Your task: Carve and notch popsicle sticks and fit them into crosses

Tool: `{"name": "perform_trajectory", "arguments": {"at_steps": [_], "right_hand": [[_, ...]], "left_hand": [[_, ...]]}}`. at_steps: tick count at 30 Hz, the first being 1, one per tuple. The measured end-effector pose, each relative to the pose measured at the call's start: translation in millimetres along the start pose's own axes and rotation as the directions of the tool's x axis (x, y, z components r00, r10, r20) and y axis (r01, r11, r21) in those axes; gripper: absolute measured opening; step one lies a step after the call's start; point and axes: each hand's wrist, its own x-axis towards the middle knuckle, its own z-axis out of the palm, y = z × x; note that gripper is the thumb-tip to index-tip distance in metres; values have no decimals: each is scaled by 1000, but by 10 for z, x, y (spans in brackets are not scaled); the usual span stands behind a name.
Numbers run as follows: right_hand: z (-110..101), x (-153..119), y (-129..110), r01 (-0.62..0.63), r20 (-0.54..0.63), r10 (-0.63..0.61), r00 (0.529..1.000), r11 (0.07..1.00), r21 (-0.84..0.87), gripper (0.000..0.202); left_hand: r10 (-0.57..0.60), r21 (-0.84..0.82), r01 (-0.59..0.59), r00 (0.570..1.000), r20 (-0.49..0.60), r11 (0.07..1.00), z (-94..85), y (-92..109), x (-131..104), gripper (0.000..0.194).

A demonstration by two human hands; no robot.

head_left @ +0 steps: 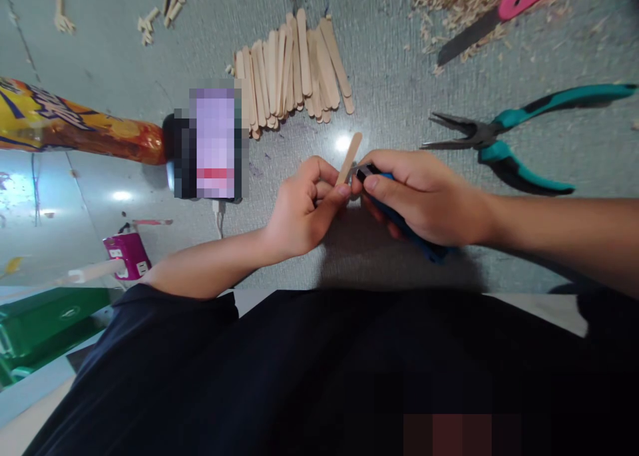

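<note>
Between the thumb and fingers of my left hand (312, 206) is a light wooden craft stick (351, 155), tilted with its rounded end pointing up and away from me. My right hand (417, 193) is wrapped round a blue utility knife (394, 211); its dark front end is beside the stick, close to my left fingertips. The blade is too small to make out clearly. Beyond my hands, a row of loose craft sticks (287, 70) lies side by side on the grey table (279, 170).
Teal-handled pliers (486, 135) lie at the right. Behind them are a pink-handled saw (519, 4) and wood shavings (444, 3). To the left are a blurred-out phone (214, 143), an orange-wrapped bottle (84, 123), a purple power socket block (127, 256) and a green bin (54, 323).
</note>
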Motion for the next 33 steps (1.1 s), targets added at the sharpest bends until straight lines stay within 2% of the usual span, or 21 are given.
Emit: {"name": "perform_trajectory", "arguments": {"at_steps": [4, 13, 19, 23, 26, 28, 33], "right_hand": [[-29, -6, 21, 78, -19, -79, 997, 996, -50, 16], [-25, -22, 25, 93, -23, -94, 995, 996, -7, 14], [-32, -22, 35, 76, -8, -77, 997, 997, -33, 15], [-33, -21, 25, 63, -6, -64, 998, 995, -73, 12], [-21, -18, 14, 62, -33, -65, 997, 995, -83, 4], [-13, -19, 11, 64, -52, -68, 996, 994, -86, 5], [-10, -16, 15, 74, -42, -79, 996, 991, -113, 3]], "left_hand": [[48, 36, -48, 999, -15, 998, 0, 21, 8, 36], [106, 268, -64, 983, -148, 961, -31, 49, 33, 39], [93, 140, -66, 975, -200, 988, 34, 7, 35, 36], [111, 102, -93, 976, -186, 990, 40, -82, 41, 49], [114, 105, -97, 980, -162, 990, 37, -138, 37, 51], [110, 111, -94, 983, -144, 989, 37, -158, 32, 53], [157, 28, -155, 983, -96, 988, 29, -179, 26, 75]]}}
